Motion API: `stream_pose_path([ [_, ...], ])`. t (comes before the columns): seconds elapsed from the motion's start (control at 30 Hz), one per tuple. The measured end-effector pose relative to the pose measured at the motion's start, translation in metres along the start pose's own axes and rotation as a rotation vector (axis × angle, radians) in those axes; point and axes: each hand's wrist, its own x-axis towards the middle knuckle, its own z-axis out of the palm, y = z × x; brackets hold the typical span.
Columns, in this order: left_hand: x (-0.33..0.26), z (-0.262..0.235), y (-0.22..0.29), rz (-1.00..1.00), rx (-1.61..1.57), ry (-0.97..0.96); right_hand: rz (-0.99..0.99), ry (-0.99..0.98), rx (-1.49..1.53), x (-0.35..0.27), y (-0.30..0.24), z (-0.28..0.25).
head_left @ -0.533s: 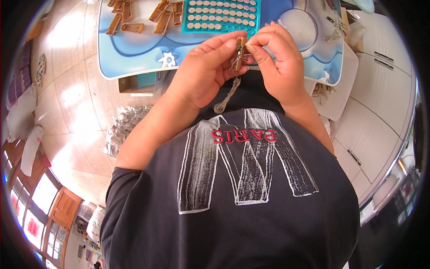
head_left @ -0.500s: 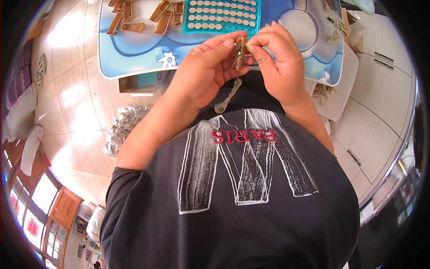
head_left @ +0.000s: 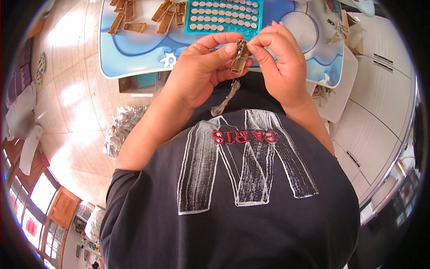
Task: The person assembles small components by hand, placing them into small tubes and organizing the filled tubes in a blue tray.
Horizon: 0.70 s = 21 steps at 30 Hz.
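Above my lap, my left hand [head_left: 199,67] pinches a small open brown plastic case [head_left: 238,65] between thumb and fingers. Inside its upper part sits a small dark part with bits of metal. A tied bundle of thin wire [head_left: 227,97] hangs below the case. The thumb and forefinger of my right hand [head_left: 282,67] are pressed together at the upper right edge of the case; anything tiny between them is hidden.
Several more brown cases [head_left: 134,27] lie at the table's far left. Beside them is a teal tray [head_left: 190,31] with rows of silver button cells [head_left: 206,19]. A round whitish disc [head_left: 299,31] and wire bundles [head_left: 337,33] are farther right on the blue patterned table [head_left: 134,51].
The case has turned in my fingers, so its open side shows more fully. Its wire bundle has swung slightly to the left. My right hand stays at the case.
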Motion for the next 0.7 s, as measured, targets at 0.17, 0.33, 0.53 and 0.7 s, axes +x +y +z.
stream_pose_path([
  [0.17, 0.0011, -0.0043, -0.0025, -0.003, -0.032, -0.051, 0.108, 0.013, 0.083, -0.0024, 0.0005, 0.0021],
  [0.33, 0.0041, -0.0064, -0.0049, -0.026, -0.007, -0.031, 0.076, 0.019, 0.02, -0.0004, 0.0012, 0.0013],
  [0.53, 0.0036, -0.0029, -0.0012, -0.039, -0.023, -0.027, 0.009, -0.02, -0.099, 0.0013, 0.0038, -0.0023],
  [0.7, 0.0038, 0.0022, -0.0025, -0.003, -0.017, 0.049, -0.018, -0.064, -0.162, 0.0051, 0.0027, -0.0042],
])
